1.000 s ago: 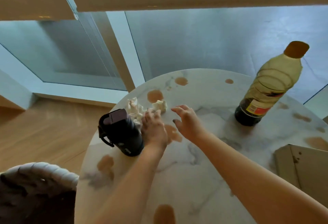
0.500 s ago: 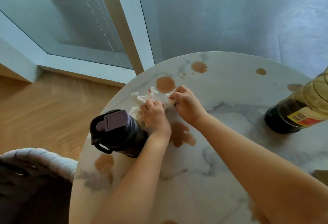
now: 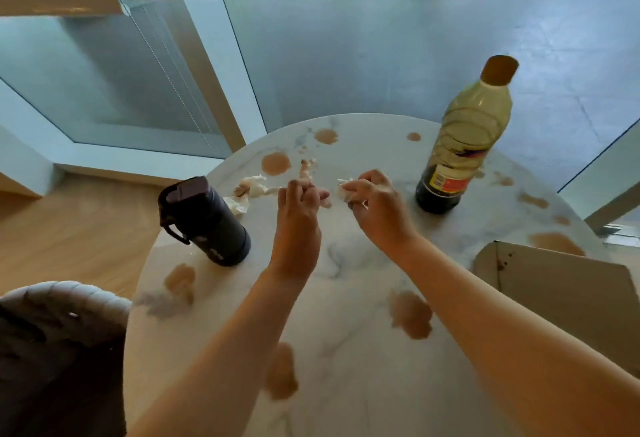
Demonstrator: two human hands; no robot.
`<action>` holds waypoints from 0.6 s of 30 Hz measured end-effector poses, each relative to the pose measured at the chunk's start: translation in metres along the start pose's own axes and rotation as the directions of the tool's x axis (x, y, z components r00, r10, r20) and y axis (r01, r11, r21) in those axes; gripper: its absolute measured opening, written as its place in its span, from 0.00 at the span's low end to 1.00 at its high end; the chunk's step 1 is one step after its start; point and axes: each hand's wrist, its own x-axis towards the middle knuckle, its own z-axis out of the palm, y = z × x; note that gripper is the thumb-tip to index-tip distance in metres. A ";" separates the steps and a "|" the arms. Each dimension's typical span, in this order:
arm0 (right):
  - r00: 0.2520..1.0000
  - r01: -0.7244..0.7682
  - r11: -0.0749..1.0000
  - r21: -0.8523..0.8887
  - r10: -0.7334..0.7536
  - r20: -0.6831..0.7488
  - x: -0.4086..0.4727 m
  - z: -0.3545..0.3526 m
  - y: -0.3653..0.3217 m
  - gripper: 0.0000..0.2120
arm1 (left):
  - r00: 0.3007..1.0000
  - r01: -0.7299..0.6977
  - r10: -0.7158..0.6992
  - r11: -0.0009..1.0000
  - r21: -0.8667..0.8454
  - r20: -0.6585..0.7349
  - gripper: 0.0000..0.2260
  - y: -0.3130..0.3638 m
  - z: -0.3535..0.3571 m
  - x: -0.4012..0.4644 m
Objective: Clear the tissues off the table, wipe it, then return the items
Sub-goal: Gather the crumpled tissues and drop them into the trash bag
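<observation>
A round white marble table [image 3: 346,384] carries brown spill stains. Crumpled white tissues [image 3: 251,189] lie at its far left, behind a black flask [image 3: 204,222]. A small stained tissue scrap [image 3: 306,168] lies farther back. My right hand [image 3: 375,206] is raised over the table's middle, shut on a wad of tissue [image 3: 346,189]. My left hand [image 3: 299,208] is lifted beside it, fingers curled, pinching a small bit of tissue [image 3: 323,202] at its fingertips.
A plastic bottle [image 3: 460,145] with a brown cap and dark liquid at its bottom stands at the back right. A cardboard box [image 3: 561,294] sits at the right edge. A padded chair back [image 3: 62,305] is at the lower left. Windows and wooden floor lie beyond.
Both hands have lifted off the tissue pile and moved right, each taking tissue along. The remaining tissues stay by the flask. The camera has tilted up.
</observation>
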 end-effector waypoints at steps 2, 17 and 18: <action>1.000 -0.007 1.000 0.023 0.008 -0.026 -0.036 -0.028 -0.007 0.12 | 0.999 -0.040 0.040 0.999 -0.027 -0.006 0.13 0.033 -0.015 -0.028; 0.906 -0.401 0.915 0.048 0.403 -0.125 -0.426 -0.180 -0.007 0.12 | 0.915 -0.109 0.292 0.843 -0.527 0.278 0.05 0.228 -0.056 -0.340; 0.879 -0.455 0.888 0.062 0.459 -0.129 -0.452 -0.185 -0.007 0.12 | 0.886 -0.099 0.327 0.827 -0.554 0.330 0.06 0.237 -0.055 -0.358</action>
